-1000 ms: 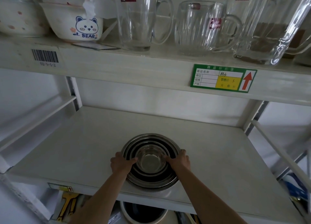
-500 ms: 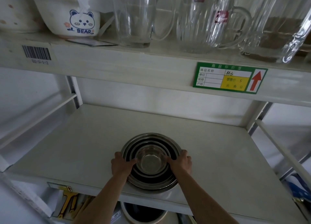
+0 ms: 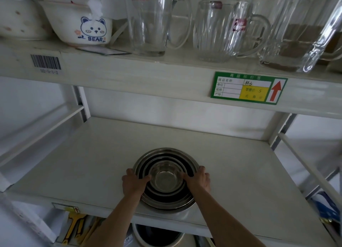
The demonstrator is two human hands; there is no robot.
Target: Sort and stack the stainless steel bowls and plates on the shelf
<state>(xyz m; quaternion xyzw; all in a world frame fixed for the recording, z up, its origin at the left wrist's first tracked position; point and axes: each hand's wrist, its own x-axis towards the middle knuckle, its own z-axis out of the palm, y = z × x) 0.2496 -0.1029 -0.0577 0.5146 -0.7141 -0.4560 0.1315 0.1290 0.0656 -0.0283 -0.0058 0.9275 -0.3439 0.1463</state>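
A nested stack of stainless steel bowls (image 3: 166,155) sits near the front edge of the white middle shelf (image 3: 92,163), the smallest bowl (image 3: 165,178) in the centre. My left hand (image 3: 133,182) grips the stack's left rim, thumb inside over the inner rims. My right hand (image 3: 199,179) grips the right rim the same way. No steel plates are in view.
The upper shelf (image 3: 166,74) overhangs close above, carrying a bear-print ceramic bowl (image 3: 81,24), glass mugs (image 3: 218,30) and a glass jug (image 3: 151,20). A green price label (image 3: 248,88) hangs on its front. Below the middle shelf, a dark round container (image 3: 157,235) and yellow tools (image 3: 74,226) show.
Both hands stay on the bowl stack's rims. The view has tilted slightly, and the stack sits in almost the same place.
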